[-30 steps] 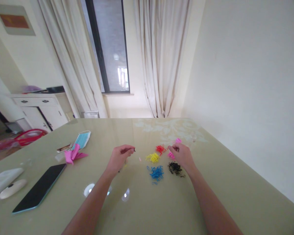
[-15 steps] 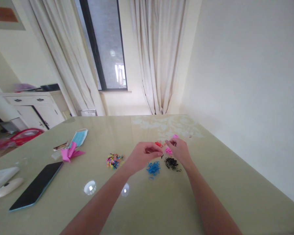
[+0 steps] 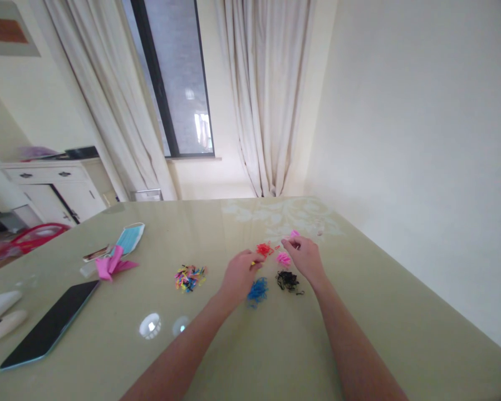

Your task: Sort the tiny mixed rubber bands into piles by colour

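Note:
My left hand (image 3: 239,274) is closed at the yellow pile, which it mostly covers; a bit of yellow shows by its fingertips, and what they hold cannot be made out. My right hand (image 3: 304,257) is pinched above the pink rubber bands (image 3: 283,259); anything between its fingertips is too small to name. Between the hands lie red rubber bands (image 3: 264,249), with one or two strays to the right. Blue rubber bands (image 3: 258,292) lie just below my left hand, and black rubber bands (image 3: 288,281) sit below my right. A mixed-colour pile (image 3: 190,277) lies to the left.
On the left of the glossy table (image 3: 275,351) lie a dark tablet-like slab (image 3: 50,323), a pink crumpled piece (image 3: 112,264), a blue face mask (image 3: 130,239) and a white rounded device (image 3: 4,327). A wall (image 3: 421,139) runs along the right side.
My left hand moved right from near the mixed pile to the sorted piles, first with a small black band at its fingertips, no longer visible. The right hand stayed near the pink pile.

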{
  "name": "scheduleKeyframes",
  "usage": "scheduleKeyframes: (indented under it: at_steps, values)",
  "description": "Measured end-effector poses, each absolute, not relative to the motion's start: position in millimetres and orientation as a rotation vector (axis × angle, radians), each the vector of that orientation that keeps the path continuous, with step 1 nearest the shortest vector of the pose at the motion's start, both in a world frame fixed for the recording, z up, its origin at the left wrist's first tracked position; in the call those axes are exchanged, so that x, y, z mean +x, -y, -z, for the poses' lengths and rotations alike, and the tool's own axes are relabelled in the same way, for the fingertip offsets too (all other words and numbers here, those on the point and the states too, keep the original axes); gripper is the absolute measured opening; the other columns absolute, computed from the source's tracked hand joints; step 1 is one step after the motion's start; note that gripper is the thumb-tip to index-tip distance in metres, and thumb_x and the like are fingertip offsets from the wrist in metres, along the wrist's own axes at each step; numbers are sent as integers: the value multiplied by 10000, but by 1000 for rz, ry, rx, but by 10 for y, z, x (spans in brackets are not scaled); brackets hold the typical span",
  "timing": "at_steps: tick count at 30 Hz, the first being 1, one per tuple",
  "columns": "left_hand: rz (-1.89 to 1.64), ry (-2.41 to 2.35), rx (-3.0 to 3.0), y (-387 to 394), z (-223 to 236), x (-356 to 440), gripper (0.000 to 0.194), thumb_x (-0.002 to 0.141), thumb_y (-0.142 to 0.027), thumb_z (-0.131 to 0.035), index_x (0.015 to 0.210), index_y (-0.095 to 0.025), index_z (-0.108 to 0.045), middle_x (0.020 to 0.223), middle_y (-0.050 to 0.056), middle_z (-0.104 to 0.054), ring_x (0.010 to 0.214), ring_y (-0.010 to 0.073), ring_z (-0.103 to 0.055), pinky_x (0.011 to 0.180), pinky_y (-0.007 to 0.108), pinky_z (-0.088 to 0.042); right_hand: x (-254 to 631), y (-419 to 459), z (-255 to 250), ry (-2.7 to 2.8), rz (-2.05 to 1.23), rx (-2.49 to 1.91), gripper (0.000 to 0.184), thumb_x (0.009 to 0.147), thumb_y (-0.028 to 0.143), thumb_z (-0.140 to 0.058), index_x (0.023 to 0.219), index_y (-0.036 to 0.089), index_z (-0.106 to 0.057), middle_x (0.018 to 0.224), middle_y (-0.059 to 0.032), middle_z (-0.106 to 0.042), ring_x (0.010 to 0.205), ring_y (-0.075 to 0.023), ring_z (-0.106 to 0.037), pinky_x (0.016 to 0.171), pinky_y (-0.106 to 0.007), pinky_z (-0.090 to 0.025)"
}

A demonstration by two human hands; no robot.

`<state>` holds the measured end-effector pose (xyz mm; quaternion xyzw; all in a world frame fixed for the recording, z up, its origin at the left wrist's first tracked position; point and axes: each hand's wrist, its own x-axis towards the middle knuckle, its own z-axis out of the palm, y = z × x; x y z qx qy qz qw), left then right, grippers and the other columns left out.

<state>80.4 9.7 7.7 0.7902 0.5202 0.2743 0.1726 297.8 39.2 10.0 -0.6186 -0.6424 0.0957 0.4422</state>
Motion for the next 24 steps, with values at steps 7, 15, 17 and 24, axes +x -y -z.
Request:
scheduleKeyframes:
  at_steps: [7, 15, 17, 24]
  values:
    - [-465, -1866, 2146, -145, 37, 36, 237, 927, -154, -614, 1108, -181, -767, 1155, 109, -719, 986, 219, -694, 948, 329, -477, 2903, -364, -111, 1632, -250, -1544, 385, 852, 477, -560, 574, 211, -552, 548, -21, -561, 546, -175, -490, 573, -294, -329]
    - [-688, -1739, 2031, -185, 71, 95, 135, 865, -89, -595, 845, -154, -711, 925, 81, -726, 873, 204, -669, 839, 318, -481, 2845, -352, -38, 1693, -215, -1515, 402, 890, 485, -558, 601, 208, -586, 564, -23, -587, 564, -180, -533, 589, -298, -359]
    - [-853, -1618, 1892, -175, -1, 90, 90, 883, -171, -617, 845, -156, -698, 848, 64, -729, 818, 198, -670, 788, 313, -493, 2824, -346, -25, 1727, -226, -1498, 414, 909, 490, -549, 615, 203, -601, 587, -30, -606, 580, -181, -546, 601, -297, -370]
    - [-1277, -957, 1358, 101, -402, 274, 318, 820, -465, -796, 919, -171, -725, 894, 59, -774, 805, 158, -678, 775, 278, -541, 2777, -341, -11, 1788, -204, -1507, 410, 921, 461, -533, 617, 197, -607, 630, -44, -626, 617, -186, -553, 620, -301, -358]
